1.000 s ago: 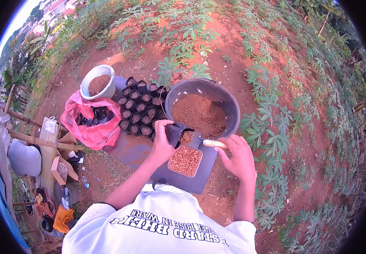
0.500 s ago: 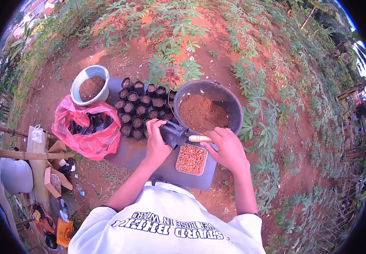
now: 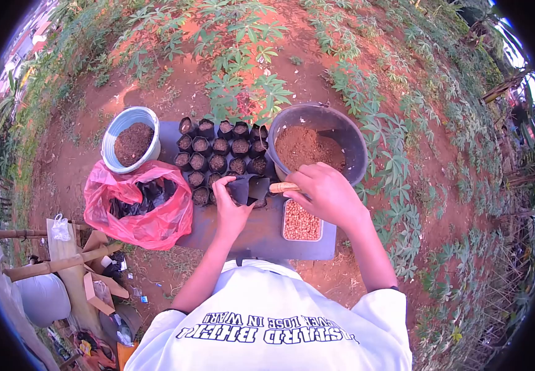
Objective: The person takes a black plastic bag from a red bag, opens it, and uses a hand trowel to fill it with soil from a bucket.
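Observation:
My left hand (image 3: 231, 207) is closed on an open black plastic bag (image 3: 248, 189), held near the front of the rows of soil-filled black bags (image 3: 220, 146). To its right, my right hand (image 3: 328, 193) grips a light wooden handle (image 3: 283, 187), which points left toward the bag's mouth; the rest of that tool is hidden. Behind my right hand stands a dark bucket (image 3: 358, 143) with brown soil (image 3: 307, 147) in it. A clear square box of tan seeds (image 3: 302, 221) lies just below my right hand.
A pale blue-green pot (image 3: 112, 141) of dark soil stands at the table's left. In front of it, a pink plastic bag (image 3: 150, 232) holds black bags. The grey table (image 3: 261, 238) stands among leafy plants (image 3: 385, 167). Bamboo poles (image 3: 63, 263) and a cardboard box (image 3: 99, 290) are at lower left.
The view has shifted, moving the table items rightward. The black bag in my left hand now sits more upright, and my right hand with the wooden handle has moved up relative to the seed box.

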Motion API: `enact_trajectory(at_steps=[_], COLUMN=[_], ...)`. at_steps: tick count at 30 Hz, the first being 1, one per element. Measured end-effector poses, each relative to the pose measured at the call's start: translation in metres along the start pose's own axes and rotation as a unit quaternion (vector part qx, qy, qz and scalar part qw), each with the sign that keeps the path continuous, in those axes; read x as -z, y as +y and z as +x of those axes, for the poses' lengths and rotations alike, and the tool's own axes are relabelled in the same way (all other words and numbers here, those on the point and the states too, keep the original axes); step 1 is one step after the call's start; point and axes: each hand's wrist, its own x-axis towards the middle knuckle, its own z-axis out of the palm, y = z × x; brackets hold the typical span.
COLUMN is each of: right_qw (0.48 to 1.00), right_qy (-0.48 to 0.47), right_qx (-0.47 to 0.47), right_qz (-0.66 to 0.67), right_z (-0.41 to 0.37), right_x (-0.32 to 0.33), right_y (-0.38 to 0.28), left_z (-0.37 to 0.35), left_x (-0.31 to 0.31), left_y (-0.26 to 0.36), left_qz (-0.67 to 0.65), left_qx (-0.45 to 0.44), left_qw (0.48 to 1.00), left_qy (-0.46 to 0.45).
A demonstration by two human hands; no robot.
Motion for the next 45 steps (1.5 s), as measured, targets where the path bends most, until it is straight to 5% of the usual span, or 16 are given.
enact_trajectory(at_steps=[7, 9, 14, 16, 19, 22, 29, 37, 39, 40, 42, 45], right_qw=[1.0, 0.998, 0.978, 0.914, 0.855, 0.841, 0.84, 0.833, 0.724, 0.726, 0.636, 0.62], right_qy=[0.011, 0.029, 0.126, 0.227, 0.31, 0.242, 0.31, 0.325, 0.362, 0.357, 0.382, 0.348], right_qx=[-0.017, -0.05, -0.152, -0.291, -0.372, -0.441, -0.414, -0.35, -0.36, -0.353, -0.344, -0.366], right_qz=[-0.008, 0.005, 0.069, 0.166, 0.184, 0.199, 0.166, 0.278, 0.464, 0.47, 0.576, 0.601], right_z=[-0.003, -0.013, -0.059, -0.083, -0.118, -0.146, -0.175, -0.195, -0.201, -0.204, -0.209, -0.212], right_x=[0.008, 0.01, -0.002, -0.017, -0.042, -0.042, -0.044, -0.062, -0.075, -0.082, -0.092, -0.099], right_y=[-0.016, -0.021, -0.021, -0.021, -0.014, -0.01, 0.019, 0.076, 0.091, 0.1, 0.117, 0.132], left_z=[0.005, 0.009, 0.012, 0.012, 0.009, 0.01, 0.007, -0.008, -0.011, -0.012, -0.016, -0.021], left_x=[0.014, 0.016, 0.021, 0.02, 0.015, 0.006, -0.035, -0.081, -0.09, -0.094, -0.103, -0.116], left_y=[-0.021, -0.021, -0.007, -0.007, -0.012, -0.013, 0.012, 0.03, 0.036, 0.038, 0.047, 0.06], left_qz=[-0.075, -0.217, -0.234, -0.249, -0.364, -0.398, -0.349, -0.292, -0.28, -0.264, -0.247, -0.231], left_qx=[0.026, 0.131, 0.215, 0.236, 0.249, 0.286, 0.255, 0.234, 0.241, 0.245, 0.246, 0.206], left_qw=[0.996, 0.966, 0.945, 0.934, 0.891, 0.861, 0.887, 0.912, 0.917, 0.922, 0.929, 0.945], left_qy=[-0.03, -0.047, -0.084, -0.098, -0.109, -0.138, -0.164, -0.167, -0.15, -0.144, -0.122, -0.103])
